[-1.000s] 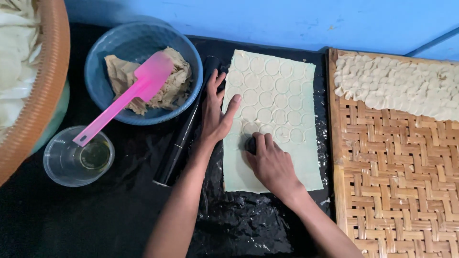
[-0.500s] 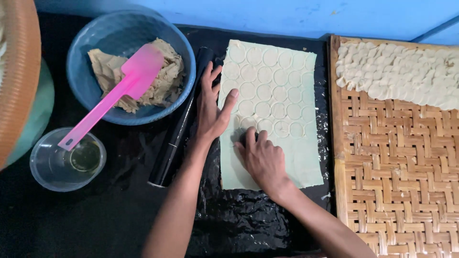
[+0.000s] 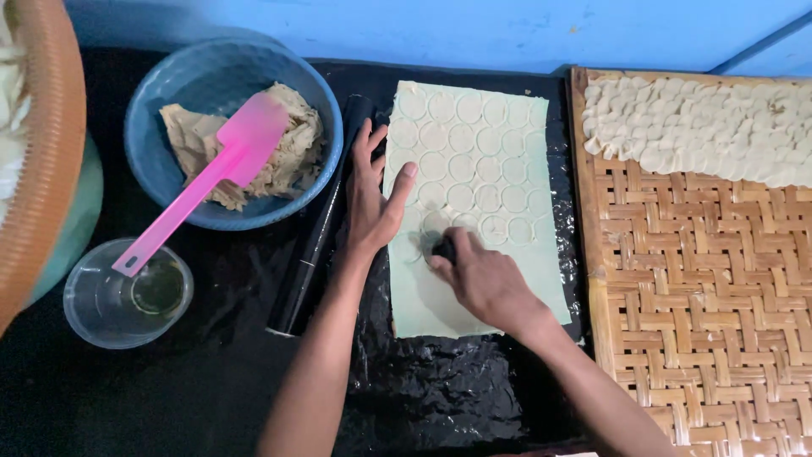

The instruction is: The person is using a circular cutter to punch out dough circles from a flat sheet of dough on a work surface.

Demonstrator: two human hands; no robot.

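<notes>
A pale rolled-out dough sheet (image 3: 482, 178) lies on black plastic, marked with several cut circles. My left hand (image 3: 372, 199) rests flat on the sheet's left edge, fingers spread. My right hand (image 3: 486, 279) grips a small dark round cutter (image 3: 443, 248) and presses it into the sheet near its lower left part, just below the rows of circles. The cutter is mostly hidden under my fingers.
A black rolling pin (image 3: 317, 237) lies left of the sheet. A blue bowl (image 3: 169, 93) holds brownish filling and a pink spatula (image 3: 199, 182). A clear cup (image 3: 110, 305) with oil stands below. A woven bamboo tray (image 3: 702, 296) at right carries cut dough rounds (image 3: 702, 127).
My right hand with the cutter has shifted slightly left along the sheet to a fresh spot. The left hand stays on the edge. The camera view drifted a little.
</notes>
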